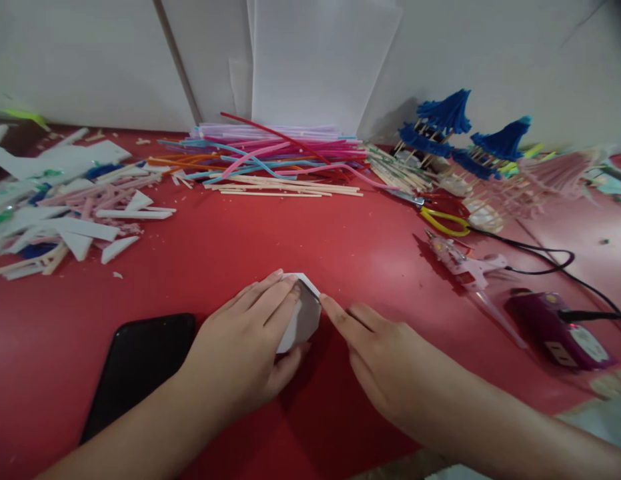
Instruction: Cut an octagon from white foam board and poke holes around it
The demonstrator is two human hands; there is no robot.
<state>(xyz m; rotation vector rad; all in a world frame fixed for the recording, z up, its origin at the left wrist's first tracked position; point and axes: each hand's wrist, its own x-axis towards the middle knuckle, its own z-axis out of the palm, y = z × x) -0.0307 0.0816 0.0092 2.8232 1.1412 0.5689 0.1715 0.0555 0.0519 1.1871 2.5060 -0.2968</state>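
Note:
A small white many-sided piece (305, 320), perhaps foam board or card, rests on the red table in front of me. My left hand (250, 333) covers its left part, fingers over the top and thumb at the near edge, gripping it. A dark line runs along its far right side by a raised white rim. At that rim's right corner, the index finger of my right hand (380, 353) presses; its other fingers are curled, and whether they hold anything small is hidden.
Left lies a black phone (140, 367), behind it a heap of white scraps (85, 227). Pipe cleaners (285, 153) and wooden sticks (290, 190) lie at the back. Yellow-handled scissors (445, 220), a glue gun (465, 263), a purple power box (560, 330) and blue-roofed models (435, 123) stand right.

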